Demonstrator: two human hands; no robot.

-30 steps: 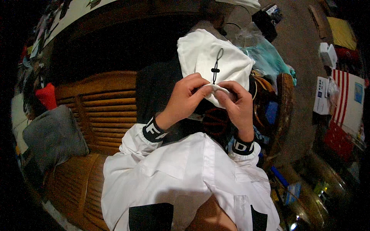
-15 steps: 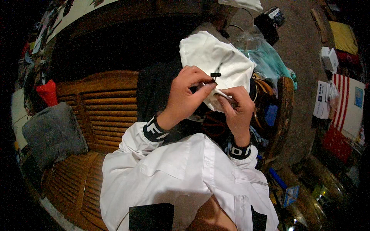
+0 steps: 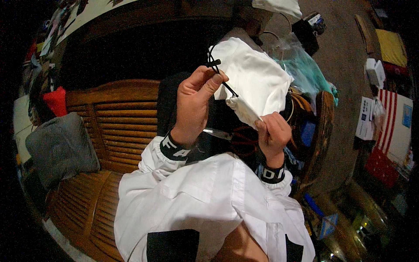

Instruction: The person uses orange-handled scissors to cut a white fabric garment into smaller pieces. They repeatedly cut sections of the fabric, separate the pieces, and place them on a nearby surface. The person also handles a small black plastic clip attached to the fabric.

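A white cloth piece (image 3: pixel 257 74), whose exact kind I cannot tell, lies spread over my dark lap. From its near edge runs a black drawcord (image 3: pixel 230 89) with a small black cord toggle (image 3: pixel 213 63). My left hand (image 3: pixel 194 94) pinches the cord just below the toggle and holds it stretched away from the cloth. A loop of cord stands up beyond the fingertips. On the other side, my right hand (image 3: pixel 274 133) grips the cloth's near edge between thumb and fingers. Between my wrists a pale shiny flat object (image 3: pixel 218 133) shows; its kind is unclear.
A slatted wooden bench (image 3: pixel 124 120) extends left, with a grey cushion (image 3: pixel 62 146) and a red cloth (image 3: pixel 54 102) on it. Right of the white cloth lie a clear plastic bag with teal contents (image 3: pixel 305 70) and a wooden armrest (image 3: pixel 323 131). Boxes (image 3: pixel 365 118) stand farther right.
My left hand has moved left and away from my right hand, drawing the black cord and toggle out from the cloth. The right hand stays on the cloth edge, slightly lower.
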